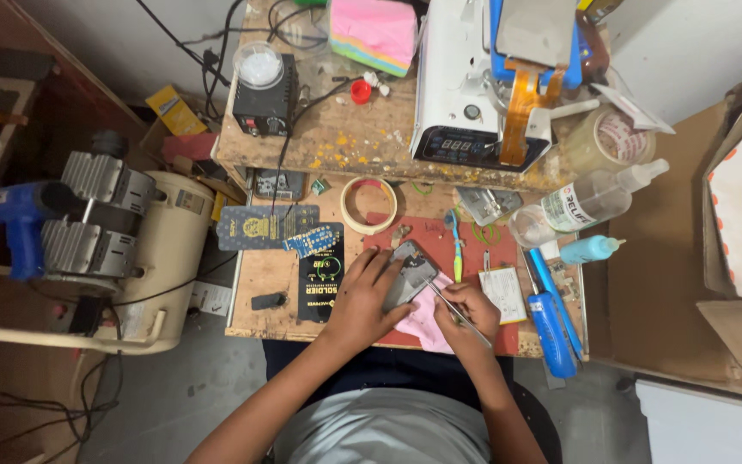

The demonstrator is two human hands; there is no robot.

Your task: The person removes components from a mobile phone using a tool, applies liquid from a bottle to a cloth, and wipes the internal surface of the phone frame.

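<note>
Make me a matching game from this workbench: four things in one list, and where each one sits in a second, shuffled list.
Things:
1. tweezers
2. tape roll
3. blue screwdriver
4. phone

Places:
A. under the left hand
B. at the bench's right edge
C. in the right hand
D. behind the red mat, near the raised shelf

Pairs: 1-C, 2-D, 3-B, 4-A
</note>
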